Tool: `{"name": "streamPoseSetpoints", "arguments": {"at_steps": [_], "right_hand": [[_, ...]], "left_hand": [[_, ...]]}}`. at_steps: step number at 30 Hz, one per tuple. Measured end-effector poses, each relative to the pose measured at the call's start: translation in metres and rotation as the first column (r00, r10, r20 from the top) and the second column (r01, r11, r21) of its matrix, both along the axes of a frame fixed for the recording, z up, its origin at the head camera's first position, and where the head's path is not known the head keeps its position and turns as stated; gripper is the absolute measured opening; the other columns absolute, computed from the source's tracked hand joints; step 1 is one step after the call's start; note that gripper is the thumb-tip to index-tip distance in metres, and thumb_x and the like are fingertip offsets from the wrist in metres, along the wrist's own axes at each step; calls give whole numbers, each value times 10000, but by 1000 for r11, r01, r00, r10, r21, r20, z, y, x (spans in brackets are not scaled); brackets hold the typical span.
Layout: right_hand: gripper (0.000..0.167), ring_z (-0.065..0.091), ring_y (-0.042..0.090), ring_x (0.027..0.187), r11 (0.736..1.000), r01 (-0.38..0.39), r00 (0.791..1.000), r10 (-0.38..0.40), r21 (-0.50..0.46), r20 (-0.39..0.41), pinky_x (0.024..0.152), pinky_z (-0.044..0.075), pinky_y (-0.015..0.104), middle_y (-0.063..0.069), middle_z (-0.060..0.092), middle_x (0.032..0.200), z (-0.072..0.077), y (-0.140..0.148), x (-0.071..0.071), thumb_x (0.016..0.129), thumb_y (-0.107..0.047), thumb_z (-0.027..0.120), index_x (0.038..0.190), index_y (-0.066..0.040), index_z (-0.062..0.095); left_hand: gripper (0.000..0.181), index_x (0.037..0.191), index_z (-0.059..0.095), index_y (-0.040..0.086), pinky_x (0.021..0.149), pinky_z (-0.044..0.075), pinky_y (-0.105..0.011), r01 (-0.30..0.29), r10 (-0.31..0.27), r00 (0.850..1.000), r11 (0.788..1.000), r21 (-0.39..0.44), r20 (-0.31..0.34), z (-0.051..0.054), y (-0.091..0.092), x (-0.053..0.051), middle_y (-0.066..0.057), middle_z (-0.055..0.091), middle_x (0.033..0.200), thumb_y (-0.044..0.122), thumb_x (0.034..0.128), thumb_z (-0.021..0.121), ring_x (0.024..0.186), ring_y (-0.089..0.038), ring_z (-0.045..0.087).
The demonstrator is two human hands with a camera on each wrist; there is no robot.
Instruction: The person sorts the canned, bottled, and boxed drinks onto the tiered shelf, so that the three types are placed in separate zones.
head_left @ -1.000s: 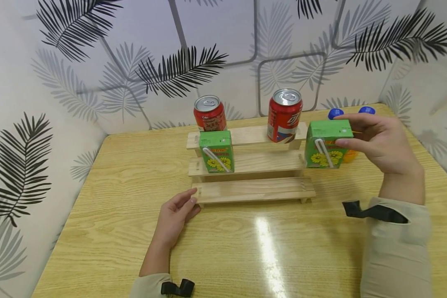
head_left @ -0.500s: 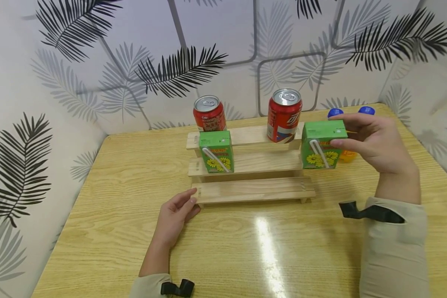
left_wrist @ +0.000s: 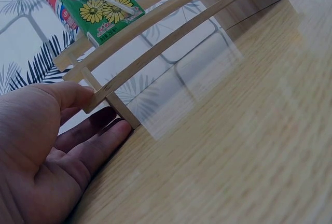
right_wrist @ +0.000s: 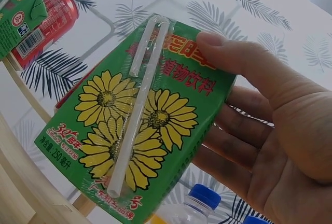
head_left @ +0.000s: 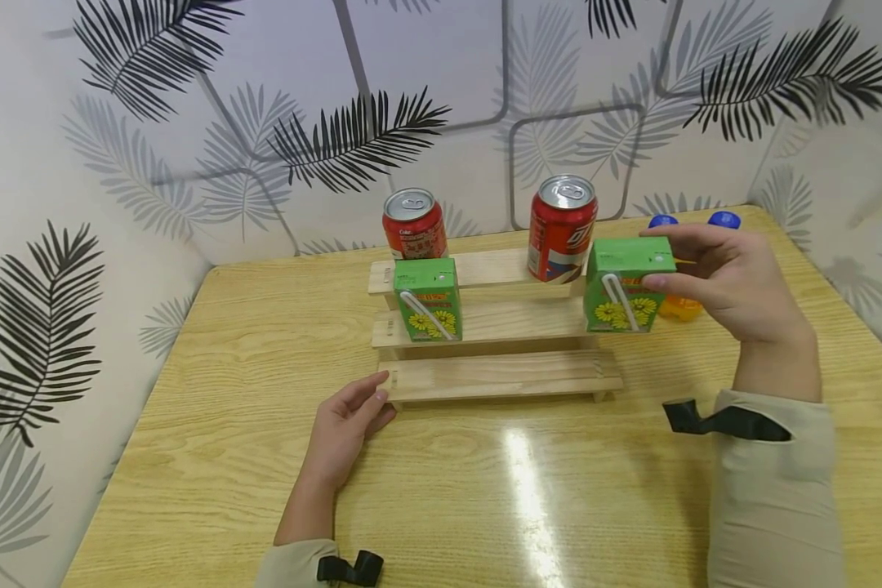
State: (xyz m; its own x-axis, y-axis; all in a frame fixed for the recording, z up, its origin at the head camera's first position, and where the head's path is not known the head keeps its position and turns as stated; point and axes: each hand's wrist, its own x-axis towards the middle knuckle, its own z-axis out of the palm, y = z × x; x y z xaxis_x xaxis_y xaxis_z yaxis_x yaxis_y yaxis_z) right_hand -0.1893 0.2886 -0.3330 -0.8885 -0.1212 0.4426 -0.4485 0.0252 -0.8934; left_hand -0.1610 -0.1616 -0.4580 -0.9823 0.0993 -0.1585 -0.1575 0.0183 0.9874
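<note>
A: Take the rack (head_left: 500, 377) as the dial's centre, 12 o'clock toward the wall. Where is your held box (head_left: 623, 287)?

B: Between 2 and 3 o'clock, near upright, before the right end of the middle tier (head_left: 525, 318). Whether its base touches the wood cannot be told.

A: And your fingers?

B: Your right hand (head_left: 735, 282), near 3 o'clock, is clamped on the held box: thumb across the front face, the others behind. Your left hand (head_left: 344, 426), at 8 o'clock, pinches the end of the lowest tier (head_left: 485, 382).

A: What stands about them?

B: A second box (head_left: 428, 300) at 10 o'clock, on the middle tier; on the top tier (head_left: 481, 268), one can (head_left: 415, 230) between 10 and 11, another can (head_left: 562, 237) at 1; on the bench (head_left: 228, 441), at 2 o'clock, the bottles (head_left: 724, 220), partly hidden by your right hand.

A: What could go wrong from here?

B: Set partly past the tier's end, the held box could tip toward 3 o'clock. Pushed too far toward 12, it might nudge the can at 1. A hard squeeze would probably dent the carton. Should your left hand tug, the rack may slide and everything upon it wobble. Your knuckles might also brush the bottles.
</note>
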Motion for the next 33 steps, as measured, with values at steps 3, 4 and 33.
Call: {"name": "streamPoseSetpoints", "arguments": {"at_steps": [3,4,33], "right_hand": [[438,728,85,955,1000,-3,1000,3,2,-4,783,611,166,17,717,1103,0,-1,-1,788,238,688,1203,104,653],[436,728,86,955,1000,-5,1000,5,3,-6,780,612,167,20,718,1103,0,-1,-1,787,237,689,1202,106,653],[463,715,92,1035,995,-2,1000,1,103,2,837,605,186,11,728,1122,0,-21,-6,772,190,745,1212,84,648]], "left_hand": [[351,1354,605,40,941,594,-282,-1,1,1000,1000,-4,1,0,0,0,-166,591,1352,81,1006,594,1056,-93,684],[347,1351,608,41,942,594,-283,-3,3,1000,1000,-1,3,0,0,0,-165,592,1352,80,1006,594,1055,-93,684],[348,1357,605,49,948,591,-284,6,-6,1000,1000,5,15,1,0,0,-157,583,1369,80,1011,587,1091,-91,672]]}}
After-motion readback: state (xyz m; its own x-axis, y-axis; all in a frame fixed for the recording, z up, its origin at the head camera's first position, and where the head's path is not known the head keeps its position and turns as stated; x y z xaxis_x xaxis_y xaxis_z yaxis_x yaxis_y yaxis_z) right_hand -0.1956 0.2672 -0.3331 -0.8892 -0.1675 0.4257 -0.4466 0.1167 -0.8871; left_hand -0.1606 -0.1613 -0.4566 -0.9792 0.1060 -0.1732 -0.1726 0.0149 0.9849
